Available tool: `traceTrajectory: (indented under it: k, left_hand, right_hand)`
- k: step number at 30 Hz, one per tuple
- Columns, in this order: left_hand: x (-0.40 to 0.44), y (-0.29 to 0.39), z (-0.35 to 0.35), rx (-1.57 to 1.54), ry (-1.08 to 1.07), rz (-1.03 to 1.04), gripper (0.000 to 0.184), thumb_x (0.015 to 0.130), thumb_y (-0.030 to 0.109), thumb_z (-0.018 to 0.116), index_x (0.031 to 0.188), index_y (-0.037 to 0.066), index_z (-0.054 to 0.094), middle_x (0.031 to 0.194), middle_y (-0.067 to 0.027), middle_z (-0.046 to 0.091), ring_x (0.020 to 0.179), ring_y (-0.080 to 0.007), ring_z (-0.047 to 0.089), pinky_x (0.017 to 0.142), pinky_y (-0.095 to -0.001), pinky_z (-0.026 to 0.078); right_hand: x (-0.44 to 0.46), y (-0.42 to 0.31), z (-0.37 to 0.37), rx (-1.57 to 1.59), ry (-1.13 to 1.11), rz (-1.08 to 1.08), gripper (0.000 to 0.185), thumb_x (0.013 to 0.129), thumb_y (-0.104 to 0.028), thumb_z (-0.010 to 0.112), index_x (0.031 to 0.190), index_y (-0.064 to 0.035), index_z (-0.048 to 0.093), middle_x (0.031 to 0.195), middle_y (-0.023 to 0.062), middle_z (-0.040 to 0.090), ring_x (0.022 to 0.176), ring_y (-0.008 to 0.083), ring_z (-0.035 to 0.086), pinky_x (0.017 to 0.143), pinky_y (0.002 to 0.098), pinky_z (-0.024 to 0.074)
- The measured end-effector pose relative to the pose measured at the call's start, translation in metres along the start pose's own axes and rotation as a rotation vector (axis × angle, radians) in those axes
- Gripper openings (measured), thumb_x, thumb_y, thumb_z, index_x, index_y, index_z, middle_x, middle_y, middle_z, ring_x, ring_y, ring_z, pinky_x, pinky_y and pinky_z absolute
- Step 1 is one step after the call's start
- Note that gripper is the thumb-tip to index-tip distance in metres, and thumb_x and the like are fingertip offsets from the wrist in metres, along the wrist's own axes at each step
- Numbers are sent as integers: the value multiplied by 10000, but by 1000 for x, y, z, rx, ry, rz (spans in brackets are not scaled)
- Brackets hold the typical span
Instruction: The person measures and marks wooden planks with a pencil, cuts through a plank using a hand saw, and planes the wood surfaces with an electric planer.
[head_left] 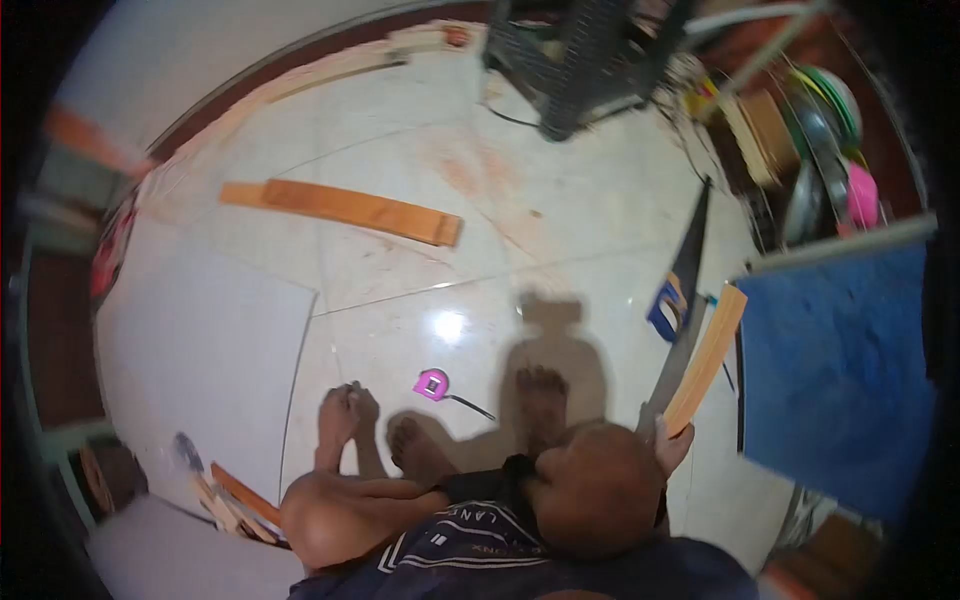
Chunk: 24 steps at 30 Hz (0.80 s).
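Note:
My right hand (675, 446), low at the right beside my knee, is closed around the lower end of a light wooden strip (708, 355), which slants upward. Just left of the strip's upper part is a handsaw with a blue handle (664, 312) and a dark tapering blade (694, 238). My left hand (341, 412) hangs over the tiles in front of my left knee, its fingers drawn together; anything in them is too small to make out. Right of it, a pink tape measure (433, 384) lies on the floor with its black strap trailing.
Orange-brown wooden pieces (360, 212) lie ahead on the tiles. Large pale sheet (210, 360) at left, wood offcuts (235, 505) at lower left. A dark plastic stool (565, 65) stands at the back. Blue panel (835, 370) and a rack of kitchenware (815, 150) flank the right.

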<state>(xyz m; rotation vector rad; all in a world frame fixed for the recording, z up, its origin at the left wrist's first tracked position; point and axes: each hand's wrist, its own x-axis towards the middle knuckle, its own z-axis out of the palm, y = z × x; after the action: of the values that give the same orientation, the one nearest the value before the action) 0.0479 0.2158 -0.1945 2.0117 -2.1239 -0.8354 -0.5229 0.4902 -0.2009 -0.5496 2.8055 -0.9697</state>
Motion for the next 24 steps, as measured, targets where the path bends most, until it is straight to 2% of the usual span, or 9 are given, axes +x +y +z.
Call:
traceTrajectory:
  k: [2,3,6,8,10,13,17,19,24]
  left_hand:
    - [-26,5,20,-73,20,-34,290,952,200,587,1162,24,682,1106,-243,675,1043,-435,628,906,-491,513]
    - [-35,15,27,-139,-5,-95,316,975,203,561,1217,38,678,1176,-239,667,1108,-416,629,959,-453,507]
    - [-61,44,53,-370,166,76,305,978,206,569,1189,13,676,1161,-233,671,1074,-398,637,961,-454,508]
    - [-74,54,66,-332,182,56,299,984,205,564,1179,8,678,1156,-221,675,1080,-384,639,965,-449,510]
    - [-82,58,71,-296,211,40,294,989,204,559,1168,3,679,1152,-209,679,1086,-370,641,969,-445,512]
    - [-109,53,66,-299,198,-2,304,986,222,565,1172,11,683,1157,-210,682,1092,-370,646,972,-446,512]
    - [-163,26,52,-256,-5,-161,317,981,245,573,1176,22,687,1163,-211,687,1099,-369,652,977,-447,511]
    - [-199,14,40,-203,-199,-280,324,979,257,576,1178,28,689,1166,-212,689,1103,-369,655,980,-448,511]
    - [-269,23,-34,-35,-730,-544,341,973,287,586,1184,41,694,1175,-213,695,1113,-368,662,986,-449,511]
  right_hand:
    - [-18,-71,22,270,-206,14,549,839,-312,807,1192,36,573,1150,168,545,1074,246,542,963,401,445]
    - [-15,-91,59,436,-171,-92,571,785,-340,837,1144,31,593,1119,207,586,1011,330,555,973,435,444]
    - [-10,-260,100,-59,-531,-395,543,756,-378,802,1160,-42,665,1137,186,650,1147,384,520,1003,498,432]
    - [-1,-295,188,-7,-489,-947,547,779,-386,777,1201,-69,633,1143,179,643,1136,400,539,978,508,468]
    - [-22,-388,229,-37,-580,-875,574,791,-362,761,1232,-30,608,1191,206,608,1178,392,551,1003,495,481]
    - [-52,-492,294,23,-609,-1042,621,801,-339,757,1274,19,575,1237,209,592,1197,384,554,1001,483,494]
    - [-76,-543,390,-217,-656,-1218,713,804,-347,753,1372,2,502,1293,218,583,1188,362,589,978,486,502]
    - [-76,-549,382,-296,-762,-1173,776,830,-375,744,1448,-27,430,1317,208,570,1190,358,593,991,503,493]
    - [-53,-531,318,-225,-633,-1220,894,822,-375,776,1523,-31,341,1363,204,549,1267,355,540,1015,494,462]
